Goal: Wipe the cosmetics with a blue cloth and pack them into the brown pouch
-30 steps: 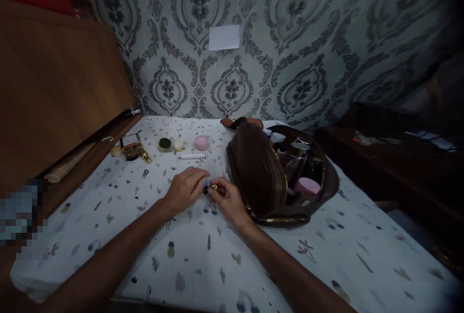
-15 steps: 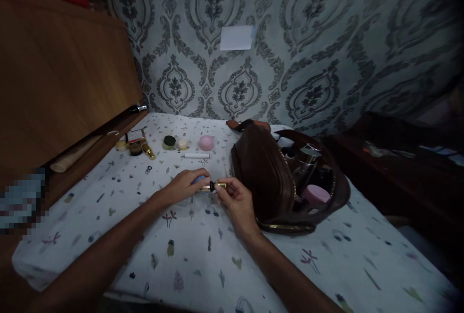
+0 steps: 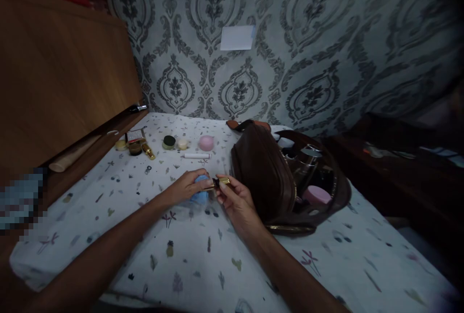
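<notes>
My left hand [image 3: 192,186] is closed around a light blue cloth [image 3: 201,196], with one end of a small gold-and-black lipstick tube pinched against it. The fingers of my right hand [image 3: 237,199] grip the tube's other end, where the gold part [image 3: 224,180] shows beyond a dark middle. Both hands are close together just above the white patterned cover. Whether the tube is in one piece I cannot tell. To the right of my right hand stands an unzipped brown bag [image 3: 261,173], holding a pink-lidded container [image 3: 316,194] and a silver-topped bottle [image 3: 308,156].
Beyond my hands lie a white pen-like tube [image 3: 197,156], a pink jar [image 3: 206,143], a small cream jar [image 3: 182,144] and a dark-lidded jar [image 3: 168,142]. Farther left are a gold tube [image 3: 148,151] and a glittery compact [image 3: 135,135], beside a wooden cabinet [image 3: 68,76].
The blue cloth now shows more, hanging below my left fingers around the tube. My right hand has shifted slightly right and up with the gold end.
</notes>
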